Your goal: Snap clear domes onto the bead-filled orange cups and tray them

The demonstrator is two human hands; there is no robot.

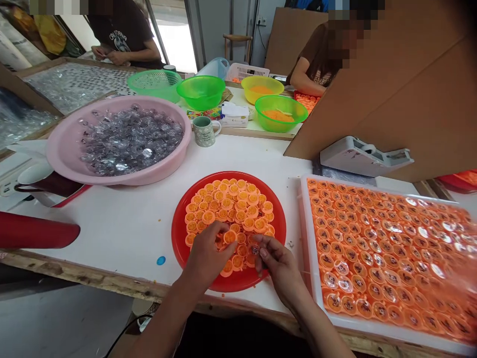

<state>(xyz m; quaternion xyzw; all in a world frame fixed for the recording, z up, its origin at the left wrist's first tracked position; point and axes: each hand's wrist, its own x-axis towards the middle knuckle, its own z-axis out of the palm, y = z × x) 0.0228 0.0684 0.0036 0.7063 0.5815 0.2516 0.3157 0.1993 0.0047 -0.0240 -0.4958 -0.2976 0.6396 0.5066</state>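
Note:
My left hand [208,253] pinches a small round orange plastic piece [230,236] between thumb and fingers, just above the red plate. Between the thumb and fingers of my right hand [279,266] is a small clear disc with a dark print [255,249]. The two pieces are apart, a short way from each other. Below both hands, the red plate [179,231] carries a heap of similar orange pieces [223,201]. To the right, a white tray [307,248] holds rows of orange pieces [359,268] with clear, printed tops.
At the left stands a pink basin [61,151] full of clear discs [134,141]. A mug [204,132], a tissue box [234,115] and green bowls [201,92] stand behind. A tape dispenser [365,154] is by a cardboard panel [391,89]. Two people sit across.

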